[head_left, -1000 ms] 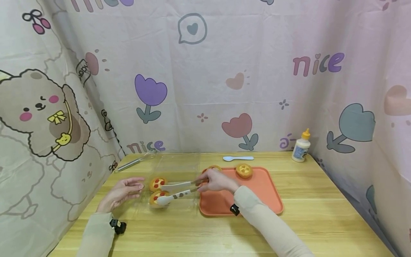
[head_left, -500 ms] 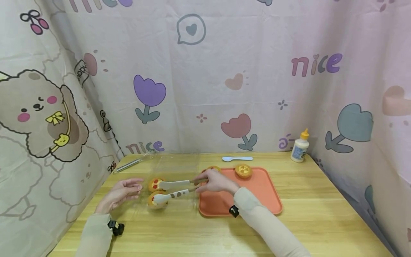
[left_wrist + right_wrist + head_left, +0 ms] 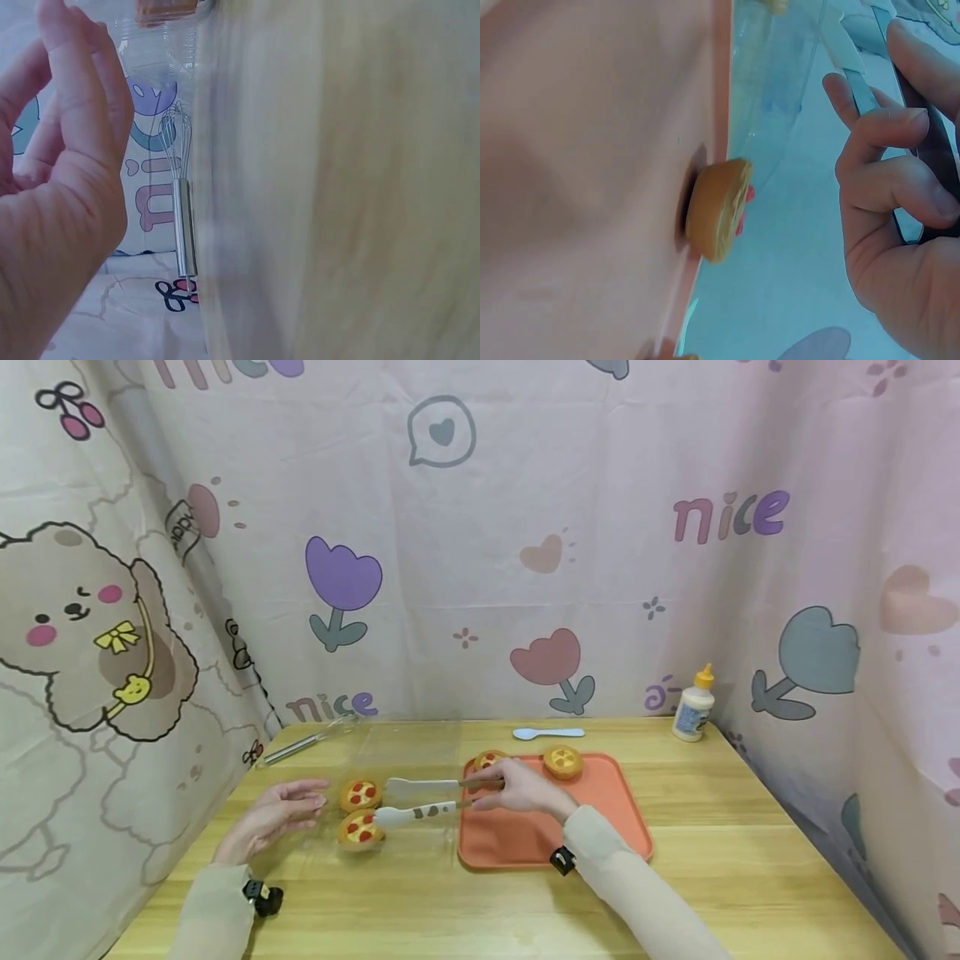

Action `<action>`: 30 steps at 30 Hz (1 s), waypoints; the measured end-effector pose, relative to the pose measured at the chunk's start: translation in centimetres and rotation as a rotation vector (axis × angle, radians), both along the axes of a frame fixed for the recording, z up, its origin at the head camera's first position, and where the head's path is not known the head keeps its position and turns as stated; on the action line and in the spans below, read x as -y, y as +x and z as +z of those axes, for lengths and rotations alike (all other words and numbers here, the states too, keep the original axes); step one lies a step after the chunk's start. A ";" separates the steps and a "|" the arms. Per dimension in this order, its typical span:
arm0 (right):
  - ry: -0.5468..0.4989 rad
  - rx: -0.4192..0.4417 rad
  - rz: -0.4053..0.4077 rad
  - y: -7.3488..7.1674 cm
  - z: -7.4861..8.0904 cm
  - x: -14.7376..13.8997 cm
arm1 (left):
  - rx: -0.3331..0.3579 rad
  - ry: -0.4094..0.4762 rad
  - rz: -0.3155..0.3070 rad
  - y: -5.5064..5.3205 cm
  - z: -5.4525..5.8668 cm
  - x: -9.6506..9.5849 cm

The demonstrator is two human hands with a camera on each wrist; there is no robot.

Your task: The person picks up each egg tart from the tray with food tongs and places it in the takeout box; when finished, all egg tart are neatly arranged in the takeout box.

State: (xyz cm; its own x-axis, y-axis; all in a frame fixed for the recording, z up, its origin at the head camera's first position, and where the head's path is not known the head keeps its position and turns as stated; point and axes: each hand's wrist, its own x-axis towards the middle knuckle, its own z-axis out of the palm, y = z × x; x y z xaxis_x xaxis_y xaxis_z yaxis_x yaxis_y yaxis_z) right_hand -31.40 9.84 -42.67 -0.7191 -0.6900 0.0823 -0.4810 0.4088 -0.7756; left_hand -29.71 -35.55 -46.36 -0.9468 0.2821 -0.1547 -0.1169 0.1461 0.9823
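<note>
Head view: clear plastic box point(image 3: 420, 839) left of centre, low in frame; inside it, rear tart point(image 3: 362, 796) and front tart point(image 3: 358, 833), both red-dotted. Orange tray point(image 3: 517, 850) just right of the box. On the tray: red-dotted tart point(image 3: 490, 760) at its upper left, partly behind the hand, and yellow-topped tart point(image 3: 562, 762) at its upper edge.

Right hand point(image 3: 521, 787) grips tongs point(image 3: 435, 811), tips spread over the box. Lower tip overlaps the front tart's edge; contact, cannot tell. Left hand point(image 3: 273, 816) beside the box's left side, fingers loosely bent, holding nothing; whether fingertips touch the plastic, cannot tell.

Left wrist view gives the whisk point(image 3: 181, 195) its wire loops plainly; head view shows them only faintly, upper left of table. Right wrist view adds the red-dotted tart's thick side and fingers curled round the tongs' handle.
</note>
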 end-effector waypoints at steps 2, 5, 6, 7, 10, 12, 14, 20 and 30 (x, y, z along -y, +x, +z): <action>-0.010 0.007 -0.006 0.2 -0.2 -0.4 | 0.009 0.006 -0.002 0.2 -0.1 0.2; 0.011 -0.017 -0.020 0.6 -0.2 -1.3 | 0.025 0.017 0.007 0.5 -0.3 0.4; 0.022 -0.030 -0.025 0.7 -0.3 -1.6 | 0.029 0.016 0.007 0.6 -0.4 0.5; 0.030 -0.048 -0.030 0.7 -0.3 -2.0 | 0.035 0.019 0.011 0.7 -0.4 0.5; 0.037 -0.080 -0.053 0.7 -0.3 -3.1 | 0.041 0.028 0.018 0.6 -0.3 0.3; 0.028 -0.080 -0.082 0.6 -0.2 -3.9 | 0.032 0.038 0.017 0.5 -0.2 0.2; 0.007 -0.060 -0.110 0.6 -0.1 -4.7 | 0.027 0.052 0.019 0.3 0.0 0.1; -0.014 -0.034 -0.180 0.5 0.0 -7.3 | 0.038 0.078 0.005 -0.3 0.3 -0.2; -0.019 -0.067 -0.244 0.8 -0.4 -10.1 | 0.046 0.062 0.009 -0.2 0.1 -0.1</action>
State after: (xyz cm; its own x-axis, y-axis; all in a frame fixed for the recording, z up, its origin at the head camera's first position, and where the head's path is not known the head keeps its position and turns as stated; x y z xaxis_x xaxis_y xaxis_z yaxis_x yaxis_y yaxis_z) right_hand -30.61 19.99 -43.12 -0.8566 -0.4948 0.1462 -0.4203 0.5046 -0.7541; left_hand -29.92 -35.40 -46.27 -0.9418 0.2838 -0.1803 -0.1630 0.0837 0.9831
